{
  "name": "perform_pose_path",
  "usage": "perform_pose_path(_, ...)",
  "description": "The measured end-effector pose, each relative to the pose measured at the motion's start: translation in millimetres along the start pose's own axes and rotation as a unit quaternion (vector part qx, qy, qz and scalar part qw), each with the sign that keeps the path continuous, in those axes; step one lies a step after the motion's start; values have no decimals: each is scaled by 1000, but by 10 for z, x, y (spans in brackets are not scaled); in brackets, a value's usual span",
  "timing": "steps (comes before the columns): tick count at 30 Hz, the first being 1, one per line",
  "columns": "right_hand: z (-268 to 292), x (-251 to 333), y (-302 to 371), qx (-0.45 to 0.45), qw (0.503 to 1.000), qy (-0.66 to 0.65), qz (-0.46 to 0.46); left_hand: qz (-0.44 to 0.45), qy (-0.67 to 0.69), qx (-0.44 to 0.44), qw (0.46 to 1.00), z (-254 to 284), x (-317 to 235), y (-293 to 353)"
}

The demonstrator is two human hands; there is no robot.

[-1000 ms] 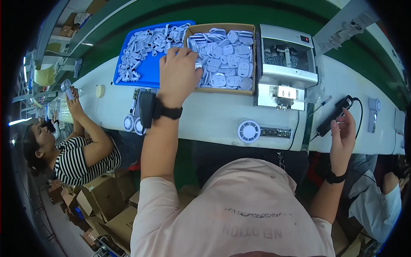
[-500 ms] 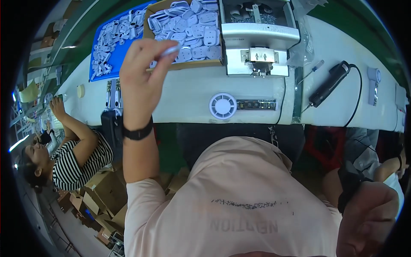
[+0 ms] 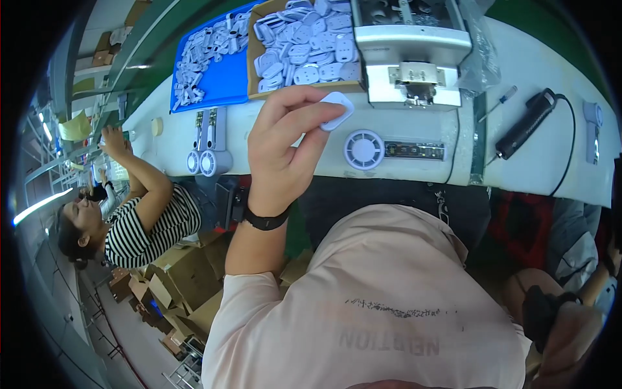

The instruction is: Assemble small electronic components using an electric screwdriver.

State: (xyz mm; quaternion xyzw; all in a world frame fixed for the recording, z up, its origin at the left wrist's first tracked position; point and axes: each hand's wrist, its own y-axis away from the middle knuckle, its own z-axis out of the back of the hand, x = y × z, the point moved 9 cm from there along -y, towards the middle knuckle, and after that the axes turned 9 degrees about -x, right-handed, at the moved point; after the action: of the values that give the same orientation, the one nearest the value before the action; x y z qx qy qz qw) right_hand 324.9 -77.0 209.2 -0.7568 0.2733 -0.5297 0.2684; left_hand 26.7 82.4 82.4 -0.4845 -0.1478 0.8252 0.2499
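My left hand [image 3: 285,142], wearing a black wristband, is raised over the near part of the worktable [image 3: 259,170]. Thumb and fingers pinch a small pale plastic cover [image 3: 337,111] with rounded corners. Just right of it lies a handheld fan [image 3: 364,150], its round grille up and a circuit board [image 3: 414,150] exposed along the handle. More such covers fill a cardboard box [image 3: 304,89] beyond my hand. At the lower right a blurred patch of skin beside my sleeve may be my right hand; its fingers cannot be made out.
A blue tray [image 3: 223,84] of small pale parts stands far left, with two fans [image 3: 210,162] nearer. Behind the fan is a metal screw-feeding machine [image 3: 414,48]. An electric screwdriver [image 3: 525,126], its cable and a thin screwdriver [image 3: 499,102] lie right. People sit on both sides.
My left hand has come back from over the box toward the fan, the cover still pinched and now turned face-on. The whole view has shifted, with the table moving rightward.
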Motion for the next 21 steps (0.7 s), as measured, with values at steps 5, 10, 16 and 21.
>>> perform_pose_path(5, 274, -622, 634, 35, 890, 360, -278, 31, 38, 25, 998, -40, -67, 161)
perform_pose_path(10, 627, -1587, 2124, 270, 746, 493, -358, 82, 83, 41, 992, -166, 96, 361)
perform_pose_path(16, 590, -1628, 2173, 351, 658, 633, -205, 16, 29, 75, 997, -399, -67, 385)
perform_pose_path(21, 432, -1510, 1760, 304, 710, 565, -288, -39, 12, 74, 996, -431, -169, 406)
